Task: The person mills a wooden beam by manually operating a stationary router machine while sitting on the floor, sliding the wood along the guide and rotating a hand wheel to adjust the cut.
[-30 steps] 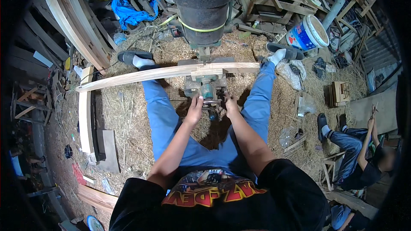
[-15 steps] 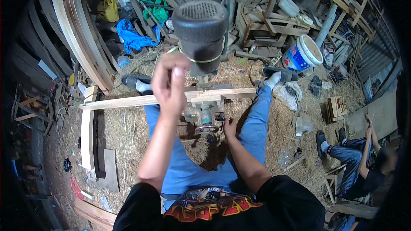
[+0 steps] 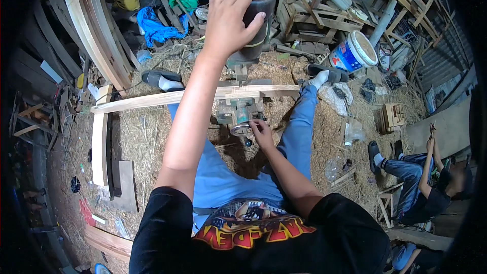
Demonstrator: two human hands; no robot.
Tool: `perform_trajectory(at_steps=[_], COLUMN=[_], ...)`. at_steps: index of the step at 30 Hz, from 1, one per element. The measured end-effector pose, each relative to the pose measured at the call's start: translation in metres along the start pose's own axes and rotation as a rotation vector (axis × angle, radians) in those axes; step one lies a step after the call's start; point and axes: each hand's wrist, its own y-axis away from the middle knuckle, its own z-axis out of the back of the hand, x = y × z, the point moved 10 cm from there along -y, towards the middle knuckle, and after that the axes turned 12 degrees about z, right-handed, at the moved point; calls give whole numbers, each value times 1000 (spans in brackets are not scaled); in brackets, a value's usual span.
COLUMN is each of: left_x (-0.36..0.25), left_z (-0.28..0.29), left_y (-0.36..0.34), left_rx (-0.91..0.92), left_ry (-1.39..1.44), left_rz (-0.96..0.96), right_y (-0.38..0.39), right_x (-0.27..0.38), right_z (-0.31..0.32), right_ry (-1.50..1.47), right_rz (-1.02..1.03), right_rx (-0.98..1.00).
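Note:
In front of me stands a machine with a dark motor housing (image 3: 266, 9) on top. My left hand (image 3: 231, 20) reaches up to the housing with its fingers stretched out and thumb apart, covering part of it; whether the palm presses on it cannot be made out. Lower down, my right hand (image 3: 261, 134) has its fingers closed at the rim of a metal handwheel (image 3: 240, 130). A black knob (image 3: 248, 142) sticks out below the wheel. A long pale wooden bar (image 3: 152, 101) lies crosswise in the machine, partly hidden behind my left forearm.
The bar's left end lies over a pale beam (image 3: 100, 147). Tall boards (image 3: 83, 25) lean at the left. A white and blue bucket (image 3: 355, 53) stands at the far right, a wooden block stack (image 3: 392, 117) nearer. Another person (image 3: 431, 187) sits at the right. Shavings cover the floor.
My left hand has risen from above the bar to the motor housing, and its fingers have spread. My right hand has moved up and left, from beside the machine to the handwheel.

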Motion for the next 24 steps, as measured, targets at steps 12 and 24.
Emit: perform_trajectory(at_steps=[12, 24], left_x=[91, 79], left_z=[-110, -148], left_y=[456, 490], left_rx=[598, 667], left_ry=[391, 558], left_rz=[1233, 1173], right_y=[-3, 2], right_x=[-25, -15], right_z=[4, 11], right_ry=[-126, -115], right_rz=[-302, -363], right_rx=[218, 122])
